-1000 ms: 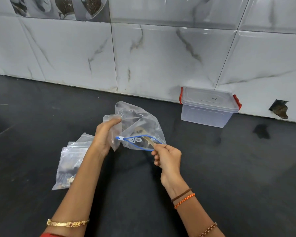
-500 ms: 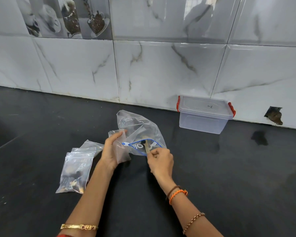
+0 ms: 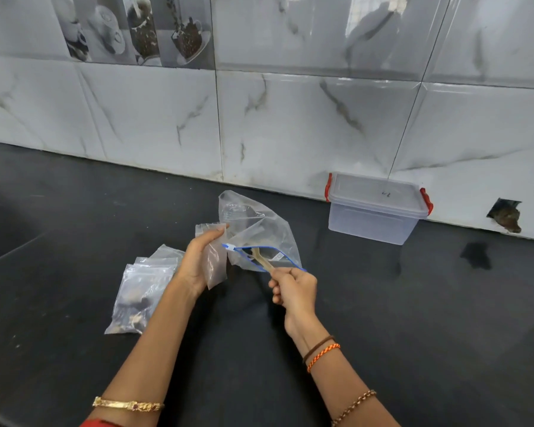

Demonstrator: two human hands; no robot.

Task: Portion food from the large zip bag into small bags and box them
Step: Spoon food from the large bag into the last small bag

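Left hand [image 3: 198, 263] is holding a small clear bag [image 3: 215, 261] upright, fingers and thumb curled round its top edge, and it looks like it's also pinching the corner of the large zip bag [image 3: 256, 232] by the white slider. That big one is thin, crinkly see-through plastic with a blue zip line around its mouth, puffed up above the black countertop [image 3: 413, 334] between the two hands. Right hand [image 3: 293, 288] is curled tight round the handle of a pale wooden spoon [image 3: 261, 259] – the bowl end is poking inside the open mouth of the zip bag. Can't really tell what's on the spoon.

Off to the left, a few small bags [image 3: 142, 288] lie flat and overlapping on the counter, something dark and lumpy inside them. Back against the glossy marble-look tiles [image 3: 305, 124] sits a boxy translucent plastic container [image 3: 375, 208] – lid on, red clips at each end.
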